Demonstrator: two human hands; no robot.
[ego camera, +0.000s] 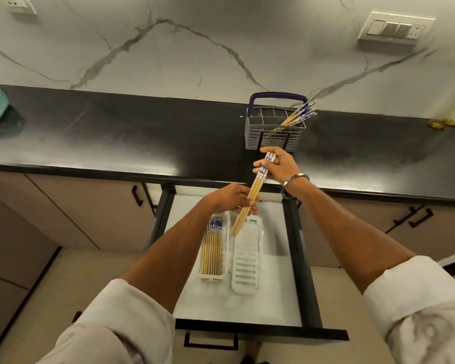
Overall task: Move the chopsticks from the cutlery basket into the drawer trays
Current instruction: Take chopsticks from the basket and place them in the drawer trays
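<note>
You hold a small bundle of chopsticks point(252, 198) with both hands, above the open drawer point(286, 306). Your right hand point(277, 165) is closed around the decorated blue-and-white ends, and your left hand point(231, 199) is closed around the plain wooden part further down. How many sticks are in the bundle is hard to count; it looks like three or four.

These sticks are probably light, thin and stiff. They do not bend, but they are smooth, so they can slide against each other and fan out if the grip becomes loose. It is better to take them near both ends, as you do now, because this keeps them parallel.

The long axis of the bundle is tilted: the decorated ends point up and away from you, toward the cutlery basket point(273, 137), and the narrow tips point down, just over the far end of the empty tray point(246, 261). The tray lies lengthwise, running away from you. You will need to bring the bundle down flat and turn it a little, so that it matches this direction.

The left tray point(212, 277) beside it already has a row of chopsticks with decorated ends at the far side. More chopsticks point(297, 116) stand leaning to the right in the basket on the counter point(116, 137).
</note>
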